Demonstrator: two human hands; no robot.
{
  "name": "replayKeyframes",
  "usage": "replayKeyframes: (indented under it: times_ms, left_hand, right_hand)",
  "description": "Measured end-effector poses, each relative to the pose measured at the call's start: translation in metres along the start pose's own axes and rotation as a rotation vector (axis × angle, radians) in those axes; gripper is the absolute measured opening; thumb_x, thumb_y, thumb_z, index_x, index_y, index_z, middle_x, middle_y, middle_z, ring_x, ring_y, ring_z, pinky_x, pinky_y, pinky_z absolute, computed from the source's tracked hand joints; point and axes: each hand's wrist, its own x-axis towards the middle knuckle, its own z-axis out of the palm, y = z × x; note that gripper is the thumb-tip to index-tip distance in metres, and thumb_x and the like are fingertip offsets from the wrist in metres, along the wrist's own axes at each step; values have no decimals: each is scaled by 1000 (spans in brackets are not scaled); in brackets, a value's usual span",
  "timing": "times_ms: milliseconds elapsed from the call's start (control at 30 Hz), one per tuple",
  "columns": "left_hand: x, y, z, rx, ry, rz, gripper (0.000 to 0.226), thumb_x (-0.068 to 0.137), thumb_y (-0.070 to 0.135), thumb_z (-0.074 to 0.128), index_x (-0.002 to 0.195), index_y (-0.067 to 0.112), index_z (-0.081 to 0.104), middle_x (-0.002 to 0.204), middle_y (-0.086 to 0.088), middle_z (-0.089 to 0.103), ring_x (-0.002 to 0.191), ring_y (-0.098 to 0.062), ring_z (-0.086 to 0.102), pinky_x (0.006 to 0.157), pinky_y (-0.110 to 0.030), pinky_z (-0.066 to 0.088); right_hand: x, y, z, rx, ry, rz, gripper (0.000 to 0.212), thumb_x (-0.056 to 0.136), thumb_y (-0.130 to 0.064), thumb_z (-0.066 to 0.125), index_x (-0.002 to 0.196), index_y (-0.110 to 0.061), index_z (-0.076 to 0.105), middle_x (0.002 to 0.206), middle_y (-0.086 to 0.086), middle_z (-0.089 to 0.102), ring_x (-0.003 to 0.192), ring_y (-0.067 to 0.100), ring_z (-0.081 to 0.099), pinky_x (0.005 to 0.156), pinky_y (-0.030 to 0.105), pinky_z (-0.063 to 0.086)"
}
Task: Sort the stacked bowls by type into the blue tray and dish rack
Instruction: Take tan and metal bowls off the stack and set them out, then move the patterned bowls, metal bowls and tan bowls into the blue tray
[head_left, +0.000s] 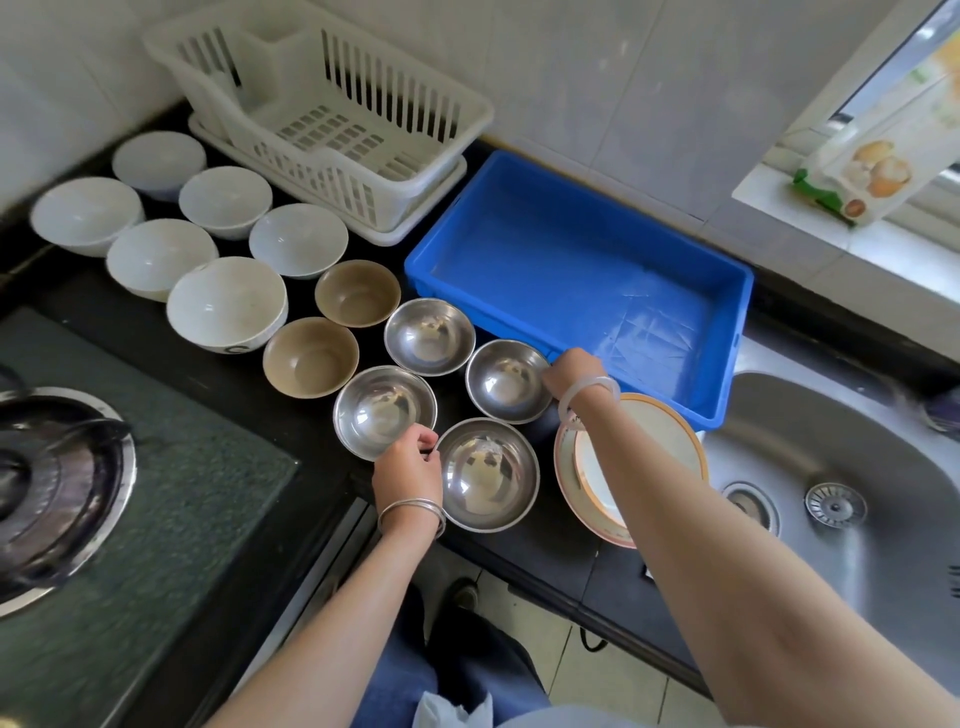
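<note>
sorting not begun: blue tray (582, 270) and dish rack (322, 119) empty, all bowls on bench (156, 332); left hand (408, 467) grip pinching steel bowl (384, 410) rim, right hand (571, 371) grip pinching another steel bowl's (509, 382) rim.

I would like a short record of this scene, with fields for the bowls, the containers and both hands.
steel bowls: four, on the black counter, nearest one
brown bowls: two, e.g.
white bowls: six, e.g.
blue tray: holds no bowls
dish rack: holds no bowls
left hand: grips rim of left steel bowl
right hand: on rim of right steel bowl
plates: beside sink
</note>
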Motion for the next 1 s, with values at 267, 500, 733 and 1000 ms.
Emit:
replayKeyframes:
  times_ms: [267, 500, 733, 1000]
  left_hand:
    - [4, 12, -3, 14, -18, 64, 24, 84, -2, 47, 94, 12, 64, 96, -3, 68, 81, -18, 61, 65, -26, 42]
    - [-2, 54, 17, -105, -239, 156, 16, 87, 12, 55, 99, 16, 66, 98, -1, 69, 89, -13, 63, 75, -23, 46]
    - [-27, 89, 62, 1, -555, 187, 33, 89, 21, 54, 121, 14, 59, 119, -5, 66, 110, -18, 59, 87, -26, 44]
    - [-39, 98, 84, 58, -533, 160, 31, 90, 19, 49, 119, 13, 57, 112, -8, 66, 100, -25, 60, 88, -38, 50]
  right_hand:
    - [-36, 24, -19, 154, 252, -93, 24, 85, -8, 42, 83, -2, 65, 80, 19, 64, 79, 41, 56, 62, 35, 46]
    - [-74, 103, -26, 289, 497, -21, 30, 90, -12, 49, 116, -10, 63, 115, 12, 67, 102, 29, 59, 82, 33, 44]
    - [-98, 157, -12, 375, 415, 191, 42, 89, -11, 53, 130, -7, 51, 122, 17, 62, 111, 35, 56, 90, 38, 43]
    - [-109, 165, -6, 720, 357, 295, 38, 89, -15, 53, 127, -17, 55, 112, 11, 68, 100, 26, 62, 88, 35, 50]
